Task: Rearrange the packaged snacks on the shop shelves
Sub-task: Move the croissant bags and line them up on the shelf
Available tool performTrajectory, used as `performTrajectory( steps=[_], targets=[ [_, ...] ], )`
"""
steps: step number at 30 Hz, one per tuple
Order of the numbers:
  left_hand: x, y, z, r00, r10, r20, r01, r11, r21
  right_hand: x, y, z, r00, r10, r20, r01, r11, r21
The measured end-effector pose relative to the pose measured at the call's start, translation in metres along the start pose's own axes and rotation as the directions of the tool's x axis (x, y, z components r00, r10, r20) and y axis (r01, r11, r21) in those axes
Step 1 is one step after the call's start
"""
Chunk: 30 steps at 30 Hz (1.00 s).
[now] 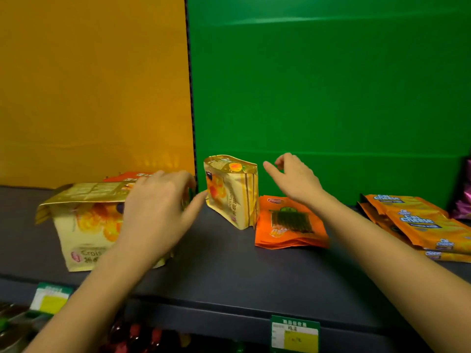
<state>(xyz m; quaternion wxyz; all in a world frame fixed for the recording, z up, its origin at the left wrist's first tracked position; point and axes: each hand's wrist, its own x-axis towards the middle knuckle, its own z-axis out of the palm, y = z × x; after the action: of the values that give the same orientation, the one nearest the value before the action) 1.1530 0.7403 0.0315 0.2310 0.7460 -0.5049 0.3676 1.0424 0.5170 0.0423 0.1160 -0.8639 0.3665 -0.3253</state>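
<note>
A large cream and gold croissant bag [84, 225] stands at the left of the dark shelf [229, 266]. My left hand [158, 210] lies over its right side, fingers curled around the bag's edge. A second, narrower croissant bag [233, 192] stands upright in the middle, turned edge-on. My right hand [293, 177] hovers just right of that bag with fingers spread, touching nothing. Beneath my right wrist a stack of flat orange packets [288, 225] lies on the shelf. Behind the large bag, part of an orange-red packet [122, 177] shows.
Several orange Cal Cheese packs [418, 220] lie flat at the right, with a purple bag [463, 200] beyond them at the frame edge. Yellow and green back panels rise behind the shelf. Price tags [295, 335] hang on the shelf's front lip; darker goods sit on the shelf below.
</note>
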Motion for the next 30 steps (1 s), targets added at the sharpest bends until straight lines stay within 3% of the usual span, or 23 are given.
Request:
performTrajectory(
  steps=[3,6,8,10,12,17,19,25,30],
  targets=[
    [-0.013,-0.046,-0.041,0.990,-0.110,-0.086,0.112,0.993,0.021,0.005,-0.031,0.010,1.000,0.001,0.004,-0.001,0.990,0.142],
    [-0.022,-0.091,-0.060,0.968,-0.229,-0.106,0.232,0.973,0.011,0.006,-0.047,0.022,1.000,0.008,-0.013,-0.006,0.991,0.132],
    [-0.028,-0.117,-0.058,0.915,-0.401,-0.045,0.388,0.904,-0.177,0.006,-0.052,0.031,0.999,0.023,-0.046,-0.016,0.989,0.150],
    [-0.037,-0.137,-0.052,0.824,-0.562,0.077,0.538,0.732,-0.417,0.006,-0.052,0.041,0.995,0.050,-0.084,-0.031,0.977,0.209],
    [-0.048,-0.153,-0.041,0.768,-0.612,0.192,0.591,0.559,-0.582,0.006,-0.050,0.050,0.988,0.096,-0.120,-0.057,0.955,0.292],
    [-0.072,-0.173,-0.006,0.716,-0.542,0.440,0.606,0.170,-0.777,0.002,-0.045,0.063,0.970,0.159,-0.184,-0.028,0.827,0.562],
    [-0.076,-0.174,0.004,0.707,-0.481,0.519,0.625,0.083,-0.776,-0.003,-0.042,0.068,0.969,0.167,-0.184,-0.011,0.768,0.641],
    [-0.078,-0.176,0.019,0.659,-0.386,0.646,0.724,0.091,-0.684,-0.014,-0.034,0.086,0.974,0.223,-0.045,-0.140,0.744,0.654],
    [-0.079,-0.175,0.017,0.701,-0.330,0.632,0.700,0.153,-0.698,-0.011,-0.032,0.089,0.959,0.282,-0.004,-0.236,0.810,0.537]
  ],
)
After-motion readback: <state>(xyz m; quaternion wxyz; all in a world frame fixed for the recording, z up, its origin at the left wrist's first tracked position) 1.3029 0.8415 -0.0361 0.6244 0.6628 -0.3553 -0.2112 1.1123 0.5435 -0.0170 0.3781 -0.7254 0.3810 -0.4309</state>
